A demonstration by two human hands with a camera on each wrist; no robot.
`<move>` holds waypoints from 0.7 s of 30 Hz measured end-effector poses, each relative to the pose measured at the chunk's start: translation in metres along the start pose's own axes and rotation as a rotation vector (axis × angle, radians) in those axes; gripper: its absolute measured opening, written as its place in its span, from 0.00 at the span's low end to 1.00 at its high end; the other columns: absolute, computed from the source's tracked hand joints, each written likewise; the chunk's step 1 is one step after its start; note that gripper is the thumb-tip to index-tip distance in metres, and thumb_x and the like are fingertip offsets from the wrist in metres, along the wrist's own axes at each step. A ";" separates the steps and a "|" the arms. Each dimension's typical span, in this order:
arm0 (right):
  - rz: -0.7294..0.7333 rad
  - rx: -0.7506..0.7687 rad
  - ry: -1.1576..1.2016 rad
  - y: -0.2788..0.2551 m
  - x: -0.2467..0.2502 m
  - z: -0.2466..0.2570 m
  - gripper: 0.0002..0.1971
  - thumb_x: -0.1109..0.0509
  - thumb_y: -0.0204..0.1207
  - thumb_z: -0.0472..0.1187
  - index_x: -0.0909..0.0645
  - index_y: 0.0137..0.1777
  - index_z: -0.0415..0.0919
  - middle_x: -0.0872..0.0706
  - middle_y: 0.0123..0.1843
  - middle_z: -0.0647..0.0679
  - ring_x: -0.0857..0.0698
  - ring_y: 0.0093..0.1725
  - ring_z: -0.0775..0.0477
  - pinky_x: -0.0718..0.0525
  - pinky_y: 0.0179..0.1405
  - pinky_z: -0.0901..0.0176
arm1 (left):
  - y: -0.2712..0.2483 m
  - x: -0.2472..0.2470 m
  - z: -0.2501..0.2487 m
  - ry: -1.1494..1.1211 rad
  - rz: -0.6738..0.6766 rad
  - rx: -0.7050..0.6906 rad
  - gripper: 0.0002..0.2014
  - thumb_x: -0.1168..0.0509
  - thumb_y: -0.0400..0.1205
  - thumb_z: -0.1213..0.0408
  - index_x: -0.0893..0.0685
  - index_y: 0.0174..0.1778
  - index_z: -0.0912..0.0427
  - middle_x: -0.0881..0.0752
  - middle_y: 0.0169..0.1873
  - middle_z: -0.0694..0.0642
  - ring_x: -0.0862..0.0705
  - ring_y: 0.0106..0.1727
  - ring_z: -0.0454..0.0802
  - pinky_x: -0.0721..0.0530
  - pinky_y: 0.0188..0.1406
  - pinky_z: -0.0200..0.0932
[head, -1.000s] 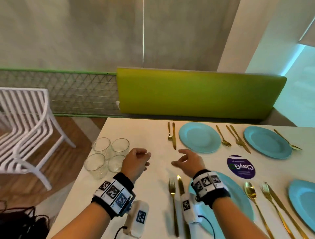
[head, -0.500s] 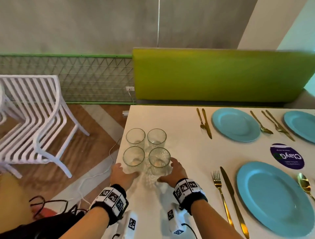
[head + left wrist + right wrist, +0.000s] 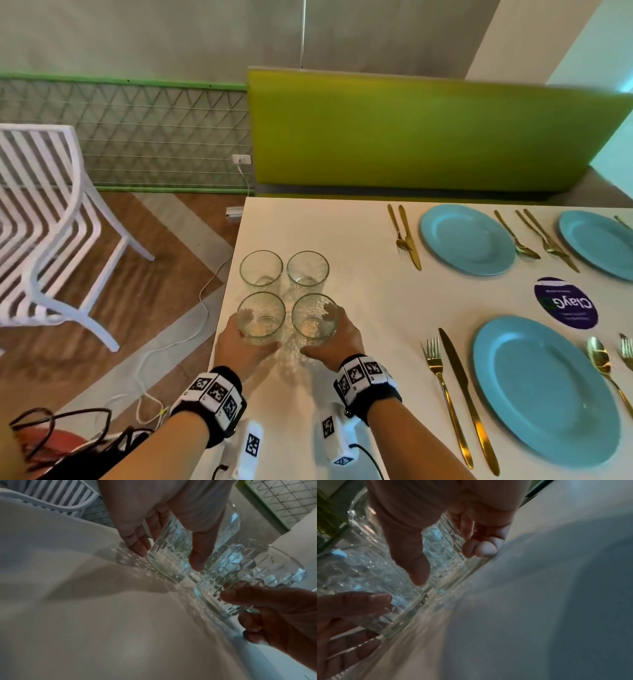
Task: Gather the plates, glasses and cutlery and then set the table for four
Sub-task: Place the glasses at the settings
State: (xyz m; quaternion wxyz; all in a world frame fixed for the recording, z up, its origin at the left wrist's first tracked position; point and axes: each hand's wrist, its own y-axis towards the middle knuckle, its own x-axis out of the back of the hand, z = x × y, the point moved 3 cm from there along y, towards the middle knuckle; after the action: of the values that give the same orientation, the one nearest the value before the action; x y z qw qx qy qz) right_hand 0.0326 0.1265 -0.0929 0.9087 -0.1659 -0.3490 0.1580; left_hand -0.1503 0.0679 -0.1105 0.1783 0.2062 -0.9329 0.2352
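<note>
Four clear patterned glasses stand in a square at the left end of the white table [image 3: 359, 240]. My left hand [image 3: 239, 346] grips the near-left glass [image 3: 262, 318], and my right hand [image 3: 339, 339] grips the near-right glass [image 3: 314, 320]. The two far glasses [image 3: 261, 269] [image 3: 307, 270] stand untouched behind them. In the left wrist view my left hand [image 3: 169, 556] has thumb and fingers curled round its glass [image 3: 164, 569]. In the right wrist view my right hand [image 3: 450, 564] wraps its glass [image 3: 436, 540] the same way. I cannot tell whether the held glasses are off the table.
Three blue plates [image 3: 467, 240] [image 3: 597, 243] [image 3: 544, 390] lie to the right with gold forks, knives and spoons [image 3: 452, 394] beside them. A purple round sticker [image 3: 565, 303] sits between the plates. A white chair [image 3: 51, 222] and floor cables [image 3: 178, 335] are left of the table edge.
Both hands moved left from the table's middle to the glasses and closed round the two near ones. My view turned left with them.
</note>
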 end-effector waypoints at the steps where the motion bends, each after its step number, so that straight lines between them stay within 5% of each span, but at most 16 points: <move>1: 0.000 0.008 -0.004 0.000 -0.001 0.000 0.43 0.17 0.58 0.43 0.33 0.73 0.48 0.20 0.68 0.51 0.19 0.64 0.48 0.20 0.64 0.59 | 0.000 0.000 0.001 -0.016 -0.004 0.001 0.42 0.19 0.63 0.69 0.31 0.71 0.63 0.21 0.62 0.58 0.22 0.60 0.52 0.27 0.57 0.41; 3: -0.004 0.019 -0.022 0.000 -0.001 0.000 0.41 0.18 0.57 0.45 0.32 0.72 0.48 0.20 0.67 0.51 0.19 0.64 0.50 0.20 0.64 0.61 | -0.001 -0.001 0.002 -0.050 -0.003 -0.006 0.41 0.19 0.62 0.70 0.30 0.71 0.63 0.21 0.61 0.58 0.23 0.57 0.51 0.26 0.56 0.43; 7: -0.016 0.007 -0.023 -0.001 0.008 -0.004 0.38 0.18 0.56 0.47 0.29 0.68 0.48 0.19 0.63 0.53 0.18 0.60 0.50 0.17 0.59 0.59 | -0.005 -0.001 -0.003 -0.098 -0.010 -0.036 0.52 0.19 0.47 0.53 0.29 0.69 0.61 0.20 0.62 0.59 0.22 0.61 0.56 0.22 0.64 0.54; 13: -0.199 -0.110 0.056 0.004 0.074 -0.025 0.37 0.18 0.59 0.46 0.28 0.68 0.47 0.17 0.62 0.50 0.18 0.61 0.47 0.20 0.57 0.65 | -0.007 -0.013 -0.025 -0.175 0.012 -0.119 0.40 0.18 0.60 0.71 0.27 0.68 0.62 0.20 0.58 0.58 0.21 0.60 0.56 0.23 0.60 0.46; 17: -0.332 -0.209 0.091 0.013 0.121 -0.050 0.37 0.18 0.58 0.46 0.28 0.68 0.47 0.16 0.62 0.46 0.17 0.61 0.43 0.18 0.61 0.56 | -0.018 -0.030 -0.048 -0.211 0.067 -0.181 0.50 0.20 0.43 0.48 0.25 0.64 0.57 0.18 0.54 0.55 0.19 0.54 0.53 0.22 0.56 0.44; 21: -0.388 -0.287 0.034 0.023 0.150 -0.077 0.39 0.19 0.58 0.50 0.30 0.69 0.48 0.16 0.64 0.44 0.18 0.63 0.40 0.19 0.64 0.50 | -0.028 -0.043 -0.063 -0.188 0.070 -0.211 0.48 0.24 0.40 0.43 0.23 0.60 0.52 0.17 0.51 0.53 0.17 0.51 0.53 0.21 0.52 0.41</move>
State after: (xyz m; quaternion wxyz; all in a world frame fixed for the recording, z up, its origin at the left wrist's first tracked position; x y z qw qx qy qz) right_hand 0.1875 0.1924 -0.0692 0.8949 -0.2257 -0.3779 -0.0733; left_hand -0.0860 0.0908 -0.0669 0.1028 0.1747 -0.9717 0.1214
